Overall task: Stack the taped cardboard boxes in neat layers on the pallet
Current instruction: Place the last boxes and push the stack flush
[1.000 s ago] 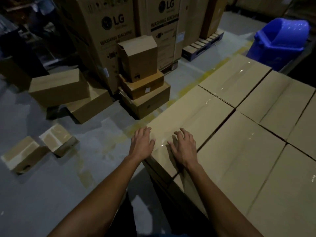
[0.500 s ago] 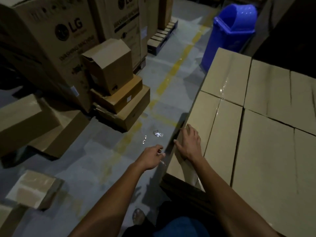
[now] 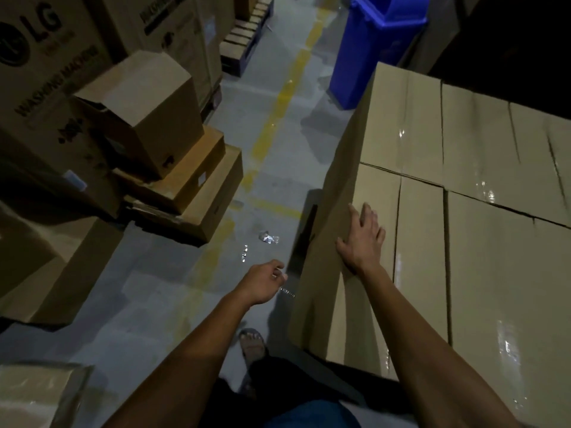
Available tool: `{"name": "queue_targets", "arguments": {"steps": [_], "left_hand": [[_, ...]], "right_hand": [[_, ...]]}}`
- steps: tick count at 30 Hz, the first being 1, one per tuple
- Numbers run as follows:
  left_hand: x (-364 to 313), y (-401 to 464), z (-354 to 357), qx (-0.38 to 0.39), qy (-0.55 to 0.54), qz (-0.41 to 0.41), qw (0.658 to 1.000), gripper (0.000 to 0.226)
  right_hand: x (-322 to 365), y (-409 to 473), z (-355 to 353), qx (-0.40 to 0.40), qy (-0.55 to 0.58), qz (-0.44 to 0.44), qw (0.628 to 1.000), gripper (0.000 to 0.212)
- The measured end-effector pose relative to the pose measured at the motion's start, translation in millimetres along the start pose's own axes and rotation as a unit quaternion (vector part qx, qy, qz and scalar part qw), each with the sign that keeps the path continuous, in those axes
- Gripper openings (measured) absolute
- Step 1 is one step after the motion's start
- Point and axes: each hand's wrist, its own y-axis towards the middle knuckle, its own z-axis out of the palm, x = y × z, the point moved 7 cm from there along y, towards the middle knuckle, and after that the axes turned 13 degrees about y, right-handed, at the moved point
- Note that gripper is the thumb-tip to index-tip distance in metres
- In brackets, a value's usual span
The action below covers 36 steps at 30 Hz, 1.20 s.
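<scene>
A layer of taped cardboard boxes [image 3: 482,273] fills the right side, their tops level and glossy with tape. My right hand [image 3: 363,239] lies flat with straight fingers on the top of the nearest box [image 3: 378,186], close to its left edge. My left hand [image 3: 262,282] hangs in the air left of the stack's side face [image 3: 321,282], fingers loosely curled and holding nothing that I can see. The pallet under the stack is hidden.
Three small boxes [image 3: 173,168] are stacked at the left, in front of tall LG cartons [image 3: 46,72]. Loose boxes lie at the far left [image 3: 46,267] and bottom left [image 3: 37,393]. A blue bin [image 3: 374,41] and a wooden pallet [image 3: 244,41] stand behind. Shiny scraps [image 3: 268,237] litter the floor.
My left hand has come off the box top and dropped beside the stack. My right hand has slid to the box's left edge. The view has swung left along the aisle.
</scene>
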Motion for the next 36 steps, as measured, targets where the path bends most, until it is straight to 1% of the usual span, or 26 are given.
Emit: {"name": "queue_targets", "arguments": {"steps": [3, 7, 11, 14, 18, 20, 21, 24, 25, 26, 27, 28, 29, 31, 32, 34, 36], "left_hand": [[-4.1, 16.3, 8.1, 0.035, -0.021, -0.006, 0.999, 0.041], [-6.8, 44.1, 31.9, 0.076, -0.040, -0.013, 0.996, 0.047], [-9.5, 72.4, 66.8, 0.132, -0.097, -0.028, 0.986, 0.059], [-11.8, 95.7, 97.6, 0.168, -0.167, -0.047, 0.970, 0.066], [-23.6, 127.9, 130.4, 0.173, -0.262, -0.077, 0.946, 0.076], [-34.0, 142.8, 141.5, 0.162, -0.300, -0.079, 0.937, 0.077], [-41.6, 148.9, 145.7, 0.153, -0.321, -0.073, 0.932, 0.082], [-54.2, 167.0, 172.8, 0.129, -0.406, -0.044, 0.904, 0.116], [-47.9, 178.3, 195.6, 0.135, -0.429, -0.055, 0.891, 0.120], [-38.5, 190.6, 221.1, 0.146, -0.447, -0.060, 0.881, 0.121], [-31.8, 196.3, 234.0, 0.162, -0.457, -0.070, 0.872, 0.120], [-29.9, 194.5, 235.2, 0.179, -0.452, -0.080, 0.870, 0.119], [-33.9, 185.9, 221.5, 0.176, -0.450, -0.079, 0.872, 0.117], [-35.9, 178.4, 206.1, 0.147, -0.448, -0.096, 0.876, 0.101], [-38.3, 175.9, 203.1, 0.154, -0.450, -0.100, 0.874, 0.099], [-44.4, 169.4, 204.4, 0.187, -0.459, -0.097, 0.863, 0.107], [-42.9, 168.8, 204.5, 0.210, -0.451, -0.091, 0.863, 0.106]], "right_hand": [[-1.5, 4.1, 4.1, -0.005, -0.015, 0.023, 1.000, 0.106], [-0.6, 6.5, 10.5, -0.018, -0.033, 0.039, 0.999, 0.107], [-3.0, 9.1, 11.7, -0.035, -0.027, 0.037, 0.998, 0.106], [-1.8, 8.4, 11.1, -0.042, -0.014, 0.035, 0.998, 0.105], [0.5, 9.1, 9.7, -0.059, -0.006, 0.025, 0.998, 0.105], [-2.6, 10.7, 11.2, -0.062, -0.003, 0.025, 0.998, 0.106], [-4.2, 11.7, 11.7, -0.065, -0.005, 0.025, 0.998, 0.107], [-5.8, 12.4, 10.2, -0.073, -0.015, 0.027, 0.997, 0.107], [-5.5, 12.8, 9.2, -0.075, -0.016, 0.028, 0.997, 0.107], [-5.4, 12.1, 9.3, -0.074, -0.017, 0.030, 0.997, 0.107], [-4.2, 12.0, 8.7, -0.075, -0.018, 0.030, 0.997, 0.107], [-2.6, 11.7, 8.2, -0.075, -0.019, 0.028, 0.997, 0.107], [-1.3, 11.0, 7.6, -0.076, -0.020, 0.030, 0.996, 0.107], [0.6, 11.0, 8.0, -0.076, -0.017, 0.034, 0.996, 0.106], [0.6, 11.2, 8.1, -0.076, -0.016, 0.037, 0.996, 0.107], [-0.5, 10.4, 7.6, -0.075, -0.016, 0.041, 0.996, 0.107], [-1.6, 9.8, 6.6, -0.073, -0.016, 0.046, 0.996, 0.108]]}}
